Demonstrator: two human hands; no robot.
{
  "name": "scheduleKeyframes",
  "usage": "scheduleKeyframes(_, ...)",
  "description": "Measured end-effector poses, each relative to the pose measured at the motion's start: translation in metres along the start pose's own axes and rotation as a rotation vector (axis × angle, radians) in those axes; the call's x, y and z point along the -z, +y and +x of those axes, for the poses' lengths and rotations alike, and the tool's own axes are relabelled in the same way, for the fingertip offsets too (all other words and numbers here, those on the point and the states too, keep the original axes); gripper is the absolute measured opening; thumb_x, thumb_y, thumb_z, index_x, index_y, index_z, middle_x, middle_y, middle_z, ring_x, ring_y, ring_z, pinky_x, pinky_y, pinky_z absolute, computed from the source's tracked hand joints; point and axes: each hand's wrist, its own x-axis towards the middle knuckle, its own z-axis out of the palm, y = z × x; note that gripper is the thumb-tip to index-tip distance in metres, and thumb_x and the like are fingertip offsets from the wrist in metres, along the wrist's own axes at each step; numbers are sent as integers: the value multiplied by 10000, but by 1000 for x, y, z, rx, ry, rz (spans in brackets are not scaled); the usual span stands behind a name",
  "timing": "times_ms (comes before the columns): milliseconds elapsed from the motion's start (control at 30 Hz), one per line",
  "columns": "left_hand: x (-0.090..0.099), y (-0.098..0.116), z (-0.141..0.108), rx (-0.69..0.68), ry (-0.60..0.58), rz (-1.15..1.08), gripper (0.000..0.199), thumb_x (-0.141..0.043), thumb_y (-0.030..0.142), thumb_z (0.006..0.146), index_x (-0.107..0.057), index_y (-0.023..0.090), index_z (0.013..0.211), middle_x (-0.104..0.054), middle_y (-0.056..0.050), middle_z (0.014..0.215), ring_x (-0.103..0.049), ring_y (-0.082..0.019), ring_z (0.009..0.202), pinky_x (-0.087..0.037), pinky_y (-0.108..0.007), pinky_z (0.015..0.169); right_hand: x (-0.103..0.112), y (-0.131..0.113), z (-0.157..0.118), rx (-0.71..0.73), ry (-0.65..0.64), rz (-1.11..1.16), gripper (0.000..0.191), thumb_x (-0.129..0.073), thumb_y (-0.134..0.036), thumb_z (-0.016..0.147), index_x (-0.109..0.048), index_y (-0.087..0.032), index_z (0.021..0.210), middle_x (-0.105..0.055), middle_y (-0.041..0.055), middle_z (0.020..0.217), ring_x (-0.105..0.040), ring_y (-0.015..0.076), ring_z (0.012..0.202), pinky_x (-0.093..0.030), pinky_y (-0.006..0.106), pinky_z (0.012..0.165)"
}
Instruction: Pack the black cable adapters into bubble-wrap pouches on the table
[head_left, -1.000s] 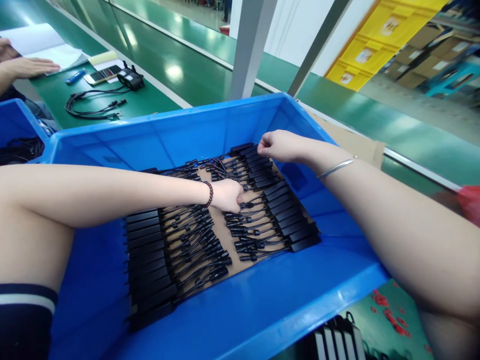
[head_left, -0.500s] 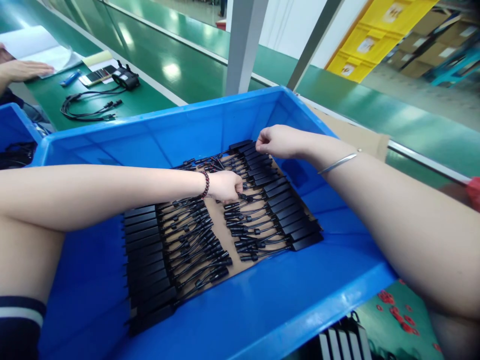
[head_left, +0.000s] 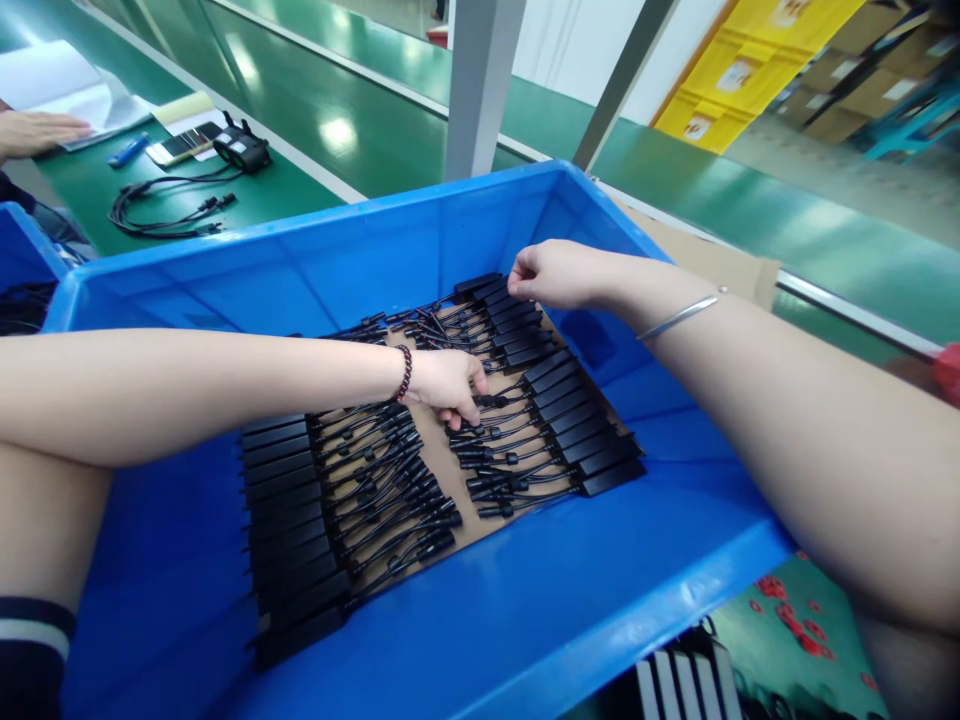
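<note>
Bin (head_left: 465, 610) of black parts (head_left: 289, 520), green worktops (head_left: 390, 140)

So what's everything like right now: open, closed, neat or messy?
Left hand: fingers parted, at the plugs
Right hand: fingers curled in, by the black boxes; can't tell if gripping
Blue bin: open on top, partly filled
Black boxes: lined up in two rows
Plugs: crowded, some overlapping
Notebook: open
Phone: lying flat
Coiled cable: loosely looped
Red rings: scattered, some clumped
Yellow crates: stacked
</note>
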Motion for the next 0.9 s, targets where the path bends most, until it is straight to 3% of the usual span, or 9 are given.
scheduleKeyframes(200,-8,2,-5,-78,78,325,342,-619,175,702,-465,178,1007,-643,-1,714,-619,-147,553,-471,-239,529,2,-3,-4,-3,5,-6,125,-531,-194,760,-624,-177,842,-660,50,835,-578,175,737,-386,257,600)
scheduleKeyframes(400,-18,-3,-9,-330,294,737,337,-633,261,675,-533,167,983,-646,-51,937,-622,-192,846,-459,-247,679,4,-7,-7,16,-10,-16,134,-529,-209,772,-626,-176,859,-658,58,863,-581,185,771,-397,268,639)
scheduleKeyframes(533,-26,-13,-9,-395,319,774,456,-669,298,623,-501,183,1031,-641,-39,917,-615,-191,817,-447,-247,640,4,-7,-7,19,-11,-31,138,-530,-225,776,-623,-179,867,-652,59,874,-580,191,778,-395,278,649)
scheduleKeyframes(700,-35,-23,-9,-462,390,773,407,-574,260,676,-478,199,1067,-631,-49,911,-601,-207,825,-439,-276,652,3,-5,-7,46,-20,-22,132,-542,-266,781,-620,-192,858,-651,54,865,-575,189,766,-395,280,653)
scheduleKeyframes(900,-28,-15,0,-342,279,444,383,-625,232,591,-479,185,942,-596,-4,783,-563,-137,656,-429,-230,562,0,-2,-2,55,-35,-16,176,-565,-300,772,-636,-193,894,-647,48,825,-571,188,771,-395,273,643)
